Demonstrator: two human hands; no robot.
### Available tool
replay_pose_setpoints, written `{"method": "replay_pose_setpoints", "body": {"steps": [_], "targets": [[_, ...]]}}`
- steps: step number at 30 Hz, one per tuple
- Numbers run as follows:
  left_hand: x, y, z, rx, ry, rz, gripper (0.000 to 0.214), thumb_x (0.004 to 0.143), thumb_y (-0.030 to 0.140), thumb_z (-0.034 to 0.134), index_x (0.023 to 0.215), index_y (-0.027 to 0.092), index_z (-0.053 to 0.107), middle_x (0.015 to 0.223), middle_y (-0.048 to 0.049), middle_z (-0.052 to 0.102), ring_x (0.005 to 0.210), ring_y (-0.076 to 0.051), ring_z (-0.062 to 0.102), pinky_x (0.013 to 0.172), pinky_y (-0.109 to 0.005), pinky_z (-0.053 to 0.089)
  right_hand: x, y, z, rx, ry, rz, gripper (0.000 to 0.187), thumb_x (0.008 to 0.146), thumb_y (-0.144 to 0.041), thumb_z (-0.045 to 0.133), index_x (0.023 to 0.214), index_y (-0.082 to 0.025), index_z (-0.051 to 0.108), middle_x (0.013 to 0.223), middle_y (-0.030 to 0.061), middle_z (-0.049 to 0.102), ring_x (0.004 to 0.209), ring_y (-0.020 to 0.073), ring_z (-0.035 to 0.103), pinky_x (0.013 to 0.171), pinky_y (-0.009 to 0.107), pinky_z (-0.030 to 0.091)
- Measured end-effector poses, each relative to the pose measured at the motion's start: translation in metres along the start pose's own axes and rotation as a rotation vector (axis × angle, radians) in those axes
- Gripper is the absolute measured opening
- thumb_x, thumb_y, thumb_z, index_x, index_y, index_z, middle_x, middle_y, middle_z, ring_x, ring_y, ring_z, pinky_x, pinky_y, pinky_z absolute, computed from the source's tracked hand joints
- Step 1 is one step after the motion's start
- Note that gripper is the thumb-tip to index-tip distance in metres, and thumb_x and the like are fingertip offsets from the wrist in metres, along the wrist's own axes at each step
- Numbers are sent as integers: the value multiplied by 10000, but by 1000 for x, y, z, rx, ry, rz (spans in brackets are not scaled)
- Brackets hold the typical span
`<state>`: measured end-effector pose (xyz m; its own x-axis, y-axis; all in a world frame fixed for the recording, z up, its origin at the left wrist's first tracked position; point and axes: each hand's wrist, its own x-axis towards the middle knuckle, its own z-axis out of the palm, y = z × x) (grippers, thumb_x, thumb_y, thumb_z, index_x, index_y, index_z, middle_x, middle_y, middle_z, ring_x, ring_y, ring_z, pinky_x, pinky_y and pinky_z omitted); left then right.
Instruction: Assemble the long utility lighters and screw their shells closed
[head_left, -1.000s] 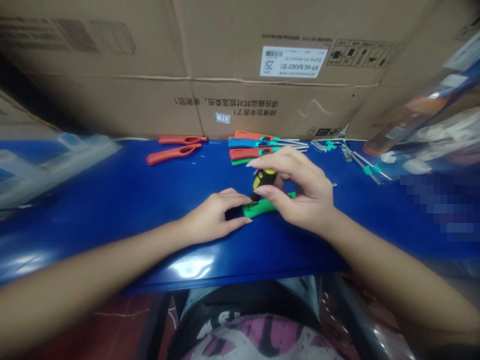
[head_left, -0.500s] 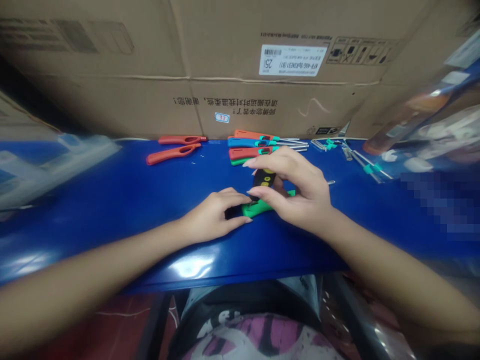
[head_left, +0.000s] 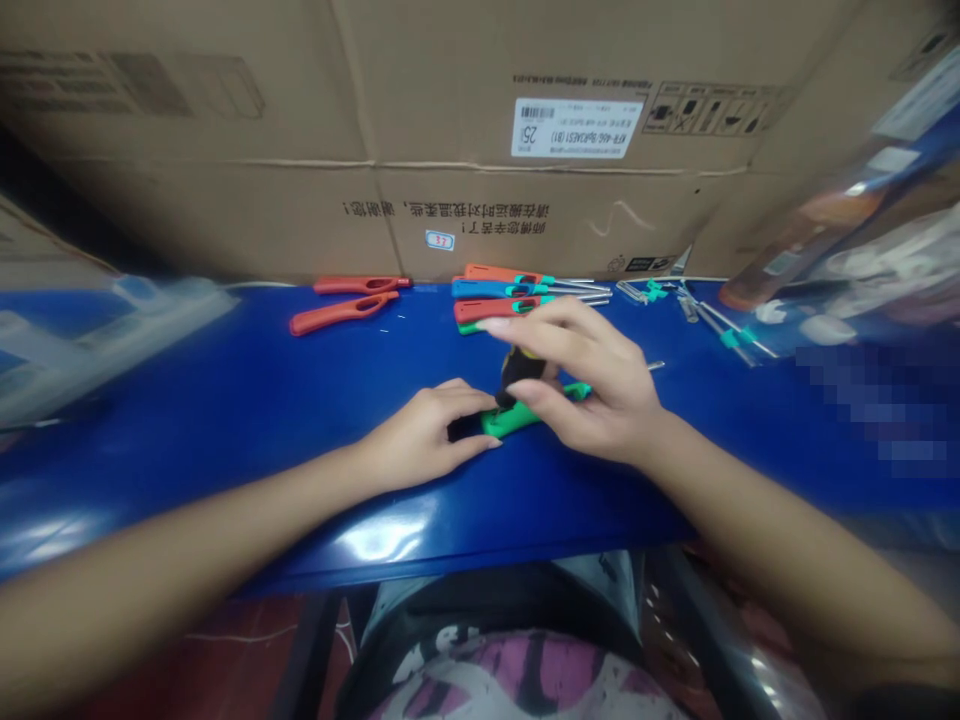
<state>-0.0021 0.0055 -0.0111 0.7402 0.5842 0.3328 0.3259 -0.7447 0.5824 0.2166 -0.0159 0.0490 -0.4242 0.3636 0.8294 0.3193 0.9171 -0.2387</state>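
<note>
A green lighter body [head_left: 510,418] lies on the blue table in front of me. My left hand [head_left: 431,430] pinches its left end between thumb and fingers. Above it, my right hand [head_left: 592,390] grips a short black screwdriver with yellow marks [head_left: 519,372], held upright with its lower end against the green lighter's left part. The screwdriver's tip is too small to make out. Part of the lighter's right end is hidden under my right hand. Just beyond that hand lies a small group of orange, blue, red and green lighters [head_left: 491,288] with metal tubes.
Two red lighter shells [head_left: 349,310] lie at the back left. Metal tubes with teal parts [head_left: 727,335] are scattered at the back right, near an orange-tinted bottle [head_left: 795,245]. A translucent plastic tray [head_left: 150,325] sits at the left. A cardboard box [head_left: 300,130] walls off the back.
The screwdriver has turned in my right hand, so its yellow marks show less, and my right fingers have shifted slightly. My left hand keeps its hold on the green lighter.
</note>
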Motion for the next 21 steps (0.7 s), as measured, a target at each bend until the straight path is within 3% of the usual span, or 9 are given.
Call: {"method": "replay_pose_setpoints", "body": {"steps": [3,6,9,11,14,21], "targets": [[0,-1,1,4,-6,-4,302,926,305,707,1202,184,692,1219,-83,725,1133,-253,654,991,-407,534,1,0,-4,118,-119,80,392,1034,-199,448,1412,-210,553,1217,96,670,1091,205,637,854,371,599],[1,-1,1,10,-6,-8,295,926,308,707,1197,193,693,1222,-80,724,1129,-250,660,987,-405,536,0,0,-5,109,-89,107,303,995,-196,555,1286,-194,639,1049,69,701,957,185,662,756,309,591],[1,0,1,9,-5,-12,271,926,288,707,1178,191,697,1142,-66,744,1045,-227,678,940,-386,549,-1,0,-5,-57,-61,13,293,957,-234,645,1249,-207,658,990,56,700,932,187,671,791,313,588],[2,1,1,9,-8,-14,256,929,289,702,1165,191,701,1113,-63,748,1021,-223,677,924,-379,552,-2,-1,-6,-85,-111,-11,356,989,-247,587,1345,-222,597,1096,68,704,1015,196,673,859,333,588],[2,1,1,9,-8,-17,279,926,307,707,1177,185,701,1175,-81,734,1086,-239,664,961,-391,544,-1,-2,-7,39,-201,63,432,1032,-192,424,1461,-218,472,1283,95,662,1144,206,649,955,383,577],[1,3,1,9,-15,-16,357,932,258,693,1281,185,668,1197,-83,729,1095,-232,659,967,-374,540,0,-1,-7,73,-162,171,319,986,-165,519,1296,-222,566,1252,96,660,1133,222,652,941,391,588]]}}
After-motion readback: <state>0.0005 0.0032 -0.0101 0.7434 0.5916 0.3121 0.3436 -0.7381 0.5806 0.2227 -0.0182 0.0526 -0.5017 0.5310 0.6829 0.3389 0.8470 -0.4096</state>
